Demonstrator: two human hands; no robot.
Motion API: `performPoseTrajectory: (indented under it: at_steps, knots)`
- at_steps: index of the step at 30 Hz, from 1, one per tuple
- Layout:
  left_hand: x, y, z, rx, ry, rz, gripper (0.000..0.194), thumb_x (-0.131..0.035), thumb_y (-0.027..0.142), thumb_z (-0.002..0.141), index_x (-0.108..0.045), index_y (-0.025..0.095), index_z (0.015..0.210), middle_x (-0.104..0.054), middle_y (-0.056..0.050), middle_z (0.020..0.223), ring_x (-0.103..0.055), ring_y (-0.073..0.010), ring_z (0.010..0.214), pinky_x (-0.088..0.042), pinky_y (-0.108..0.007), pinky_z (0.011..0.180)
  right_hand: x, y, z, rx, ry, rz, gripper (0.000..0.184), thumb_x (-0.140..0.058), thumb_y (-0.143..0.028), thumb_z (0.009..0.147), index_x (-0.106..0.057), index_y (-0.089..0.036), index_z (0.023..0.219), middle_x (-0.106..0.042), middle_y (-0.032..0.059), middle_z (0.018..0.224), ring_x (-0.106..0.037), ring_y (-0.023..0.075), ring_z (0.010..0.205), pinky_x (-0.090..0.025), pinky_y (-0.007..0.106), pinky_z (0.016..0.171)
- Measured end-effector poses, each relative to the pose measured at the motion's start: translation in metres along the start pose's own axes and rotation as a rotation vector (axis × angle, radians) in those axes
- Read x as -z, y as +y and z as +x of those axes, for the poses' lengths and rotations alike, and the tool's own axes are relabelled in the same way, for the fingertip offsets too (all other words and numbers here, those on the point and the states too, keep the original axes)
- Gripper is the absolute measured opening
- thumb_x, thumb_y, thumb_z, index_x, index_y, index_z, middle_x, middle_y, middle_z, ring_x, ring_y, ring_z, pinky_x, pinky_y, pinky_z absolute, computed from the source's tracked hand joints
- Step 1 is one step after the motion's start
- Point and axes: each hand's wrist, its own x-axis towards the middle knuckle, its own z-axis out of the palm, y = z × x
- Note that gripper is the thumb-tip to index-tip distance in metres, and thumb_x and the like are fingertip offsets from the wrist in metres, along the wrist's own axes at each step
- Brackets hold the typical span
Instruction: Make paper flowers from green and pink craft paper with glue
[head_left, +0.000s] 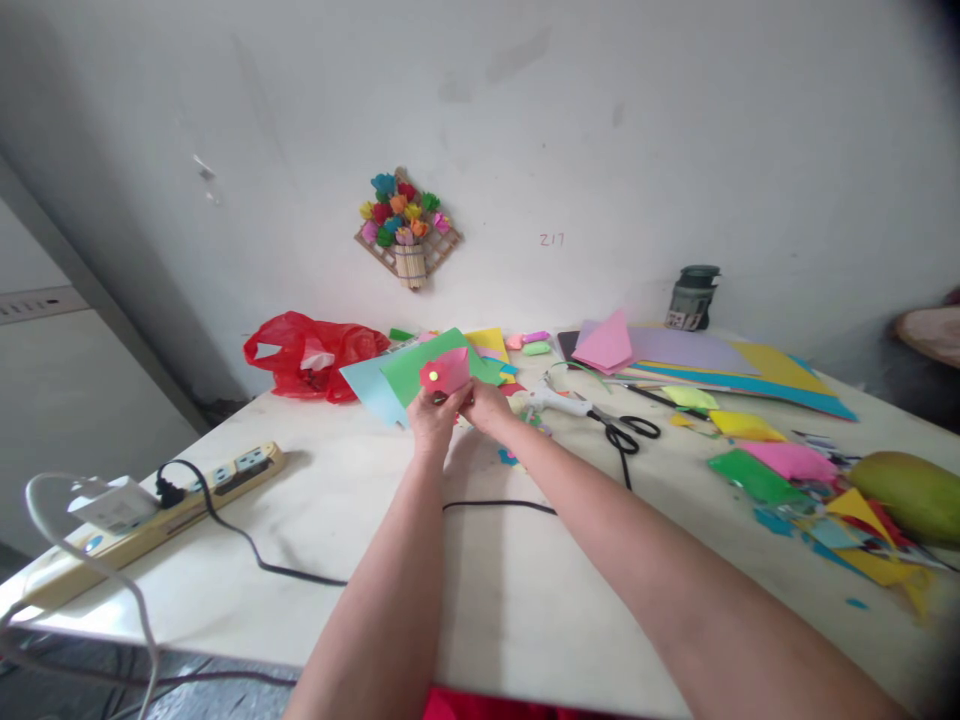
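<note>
Both my arms reach out over the white table (360,520). My left hand (431,418) and my right hand (486,405) are closed together around a small paper flower (444,373), pink and red with a yellow centre, held up above the table. Just behind the flower lie a green paper sheet (420,366) and a light blue sheet (371,388). A white glue gun (551,400) and black scissors (628,432) rest to the right of my right hand.
A power strip (180,500) with plugged cables lies at left, a black cord (495,505) crosses under my arms. A red plastic bag (311,355) is at back left, coloured paper sheets (712,365) and scraps (795,480) at right, a mango (911,495), a dark jar (694,297).
</note>
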Motion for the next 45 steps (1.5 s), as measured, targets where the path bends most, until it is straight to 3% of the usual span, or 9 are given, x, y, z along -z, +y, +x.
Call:
performPoseTrajectory:
  at_steps: [6, 14, 18, 25, 31, 37, 40, 45]
  knots:
    - [-0.001, -0.003, 0.0, 0.033, -0.033, -0.034, 0.029, -0.07, 0.038, 0.052, -0.064, 0.014, 0.066, -0.063, -0.002, 0.061, -0.057, -0.0134, 0.059, -0.045, -0.023, 0.058, 0.0, 0.001, -0.001, 0.005, 0.015, 0.036, 0.026, -0.046, -0.032, 0.077, -0.054, -0.017, 0.096, -0.066, 0.008, 0.088, -0.061, 0.0205, 0.081, -0.039, 0.024, 0.061]
    - [0.003, -0.006, 0.006, 0.102, 0.1, -0.229, 0.032, -0.07, 0.039, 0.052, -0.061, 0.014, 0.069, -0.062, -0.001, 0.064, -0.055, -0.0114, 0.059, -0.043, -0.022, 0.056, -0.003, 0.003, 0.002, 0.051, 0.007, 0.112, 0.019, -0.053, -0.033, 0.074, -0.059, -0.018, 0.084, -0.066, 0.0049, 0.083, -0.059, 0.0166, 0.074, -0.038, 0.023, 0.059]
    - [0.002, -0.006, 0.002, 0.163, 0.055, -0.263, 0.033, -0.071, 0.039, 0.051, -0.062, 0.014, 0.071, -0.062, -0.001, 0.064, -0.056, -0.0117, 0.058, -0.043, -0.023, 0.056, -0.006, 0.001, 0.003, 0.063, 0.005, 0.09, 0.018, -0.051, -0.029, 0.074, -0.06, -0.018, 0.085, -0.067, 0.0064, 0.084, -0.059, 0.0181, 0.076, -0.038, 0.025, 0.06]
    - [0.002, -0.007, 0.0, 0.224, 0.151, -0.141, 0.032, -0.068, 0.04, 0.053, -0.063, 0.013, 0.071, -0.063, -0.002, 0.063, -0.055, -0.0116, 0.057, -0.041, -0.022, 0.055, -0.008, -0.008, 0.002, 0.037, -0.038, 0.073, 0.025, -0.05, -0.033, 0.076, -0.062, -0.018, 0.092, -0.066, 0.0081, 0.089, -0.059, 0.0188, 0.082, -0.039, 0.025, 0.064]
    - [0.015, -0.013, 0.01, 0.272, 0.337, 0.039, 0.032, -0.064, 0.042, 0.057, -0.06, 0.015, 0.073, -0.061, -0.001, 0.064, -0.056, -0.0124, 0.058, -0.041, -0.022, 0.054, -0.008, -0.007, -0.002, 0.032, -0.125, 0.0, 0.033, -0.054, -0.038, 0.074, -0.06, -0.019, 0.101, -0.065, 0.007, 0.094, -0.059, 0.0181, 0.086, -0.04, 0.025, 0.067]
    - [0.038, -0.024, 0.019, 0.327, 0.372, 0.317, 0.029, -0.059, 0.04, 0.063, -0.062, 0.019, 0.083, -0.063, -0.003, 0.067, -0.06, -0.0162, 0.063, -0.044, -0.025, 0.057, -0.007, -0.011, -0.008, 0.233, -0.12, -0.264, 0.028, -0.048, -0.027, 0.077, -0.062, -0.021, 0.1, -0.058, 0.0086, 0.111, -0.047, 0.0226, 0.106, -0.035, 0.032, 0.085]
    - [0.05, -0.03, 0.023, 0.322, 0.362, 0.356, 0.029, -0.058, 0.037, 0.064, -0.063, 0.019, 0.086, -0.063, -0.004, 0.066, -0.061, -0.0179, 0.064, -0.045, -0.027, 0.059, -0.01, -0.015, -0.01, 0.274, -0.22, -0.285, 0.034, -0.044, -0.03, 0.08, -0.058, -0.021, 0.109, -0.049, 0.0086, 0.125, -0.041, 0.0237, 0.113, -0.028, 0.037, 0.093]
    - [0.063, -0.037, 0.026, 0.381, 0.419, 0.341, 0.031, -0.063, 0.035, 0.059, -0.065, 0.017, 0.084, -0.064, -0.005, 0.065, -0.063, -0.0216, 0.067, -0.046, -0.029, 0.059, -0.017, -0.02, -0.012, 0.216, -0.373, -0.276, 0.045, -0.031, -0.04, 0.085, -0.049, -0.018, 0.121, -0.037, 0.0093, 0.136, -0.033, 0.0271, 0.121, -0.021, 0.044, 0.098]
